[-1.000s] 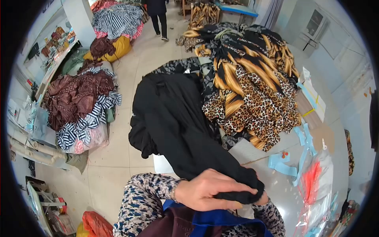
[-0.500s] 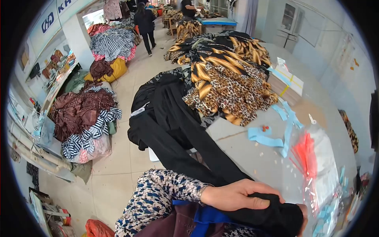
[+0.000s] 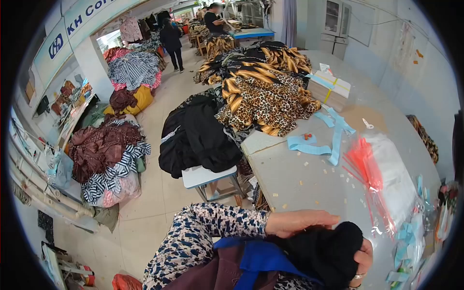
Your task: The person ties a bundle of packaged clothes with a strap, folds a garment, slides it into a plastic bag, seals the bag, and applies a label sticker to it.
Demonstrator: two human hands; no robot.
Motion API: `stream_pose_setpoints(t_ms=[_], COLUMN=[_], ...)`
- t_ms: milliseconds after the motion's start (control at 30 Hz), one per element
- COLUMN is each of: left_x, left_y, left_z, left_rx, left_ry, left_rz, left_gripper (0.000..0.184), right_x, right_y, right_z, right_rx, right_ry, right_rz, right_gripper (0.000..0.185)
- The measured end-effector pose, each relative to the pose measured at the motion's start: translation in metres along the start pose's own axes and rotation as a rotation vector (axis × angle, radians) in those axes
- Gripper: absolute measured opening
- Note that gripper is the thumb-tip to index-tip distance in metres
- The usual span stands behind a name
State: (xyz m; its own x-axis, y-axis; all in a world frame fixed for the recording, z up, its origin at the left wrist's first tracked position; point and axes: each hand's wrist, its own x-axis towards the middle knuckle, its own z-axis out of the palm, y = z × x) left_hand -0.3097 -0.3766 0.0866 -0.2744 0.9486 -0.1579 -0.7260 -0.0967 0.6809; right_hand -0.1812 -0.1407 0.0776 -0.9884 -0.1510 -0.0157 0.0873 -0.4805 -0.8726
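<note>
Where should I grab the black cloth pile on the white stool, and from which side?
Probably by the rounded fold at the near right of the black cloth pile, coming from the near side, above the white stool: the fold bulges this way with nothing lying over it, whereas the far right side meets the leopard-print cloth.

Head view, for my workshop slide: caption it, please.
Left hand and right hand on bunched black fabric at a grey table piled with leopard-print fabric.

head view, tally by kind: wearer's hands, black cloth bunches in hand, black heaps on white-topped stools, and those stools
Wearer's hands (left hand, right hand): 2
Black cloth bunch: 1
Black heap: 1
White-topped stool: 1
Total: 5
</note>
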Motion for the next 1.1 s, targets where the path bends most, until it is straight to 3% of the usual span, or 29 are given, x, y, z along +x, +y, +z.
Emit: stream_pose_setpoints(t_ms=[33, 100, 167, 233, 300, 333, 400, 533, 733, 867, 1000, 1033, 1100], left_x=[-0.002, 0.001, -0.009, -0.009, -0.024, -0.035, -0.051, -0.079, -0.122, -0.138, -0.153, -0.157, -0.177], left_y=[-0.002, -0.014, -0.022, -0.025, -0.004, 0.006, 0.019, 0.03, 0.033, 0.033, 0.026, 0.022, 0.026], left_z=[-0.002, -0.021, -0.026, -0.045, -0.064, -0.065, -0.078, -0.093, -0.118, -0.125, -0.13, -0.13, -0.123], left_rx=[0.099, 0.638, 0.923, 1.044, 1.013, 0.523, 0.244, 0.196, 0.153, 0.557, 0.993, 0.902, 1.005], left_ry=[0.021, 0.17, 0.139, 0.34, 0.425, 0.427, 0.428, 0.491, 0.477, 0.574, 0.752, 0.739, 0.805], left_rz=[0.013, -0.01, 0.157, 0.152, 0.194, 0.17, 0.175, 0.194, 0.225, 0.338, 0.448, 0.542, 0.551], left_gripper=[0.03, 0.031, 0.03, 0.034, 0.031, 0.026, 0.025, 0.026, 0.025, 0.021, 0.02, 0.02, 0.02], right_x=[0.001, 0.008, 0.012, 0.031, 0.044, 0.054, 0.071, 0.097, 0.119, 0.125, 0.121, 0.12, 0.114], right_y=[0.001, 0.002, 0.003, 0.001, 0.019, 0.021, 0.028, 0.044, 0.069, 0.085, 0.115, 0.124, 0.142], right_z=[0.012, 0.043, 0.05, 0.048, 0.028, 0.034, 0.022, 0.036, 0.053, 0.061, 0.05, 0.045, 0.035], right_rx=[-0.002, 0.006, -0.145, 0.006, 0.044, 0.108, 0.047, -0.176, -0.995, -1.403, -1.728, -1.68, -1.679], right_ry=[0.056, 0.209, 0.309, 0.1, 0.168, 0.139, 0.129, 0.153, 0.261, 0.217, 0.245, 0.234, 0.234], right_rz=[0.032, 0.101, 0.135, 0.089, 0.12, 0.116, 0.173, 0.174, 0.03, -0.293, -0.313, -0.348, -0.391], right_gripper=[0.05, 0.047, 0.051, 0.051, 0.05, 0.047, 0.045, 0.035, 0.017, 0.017, 0.024, 0.029, 0.036])
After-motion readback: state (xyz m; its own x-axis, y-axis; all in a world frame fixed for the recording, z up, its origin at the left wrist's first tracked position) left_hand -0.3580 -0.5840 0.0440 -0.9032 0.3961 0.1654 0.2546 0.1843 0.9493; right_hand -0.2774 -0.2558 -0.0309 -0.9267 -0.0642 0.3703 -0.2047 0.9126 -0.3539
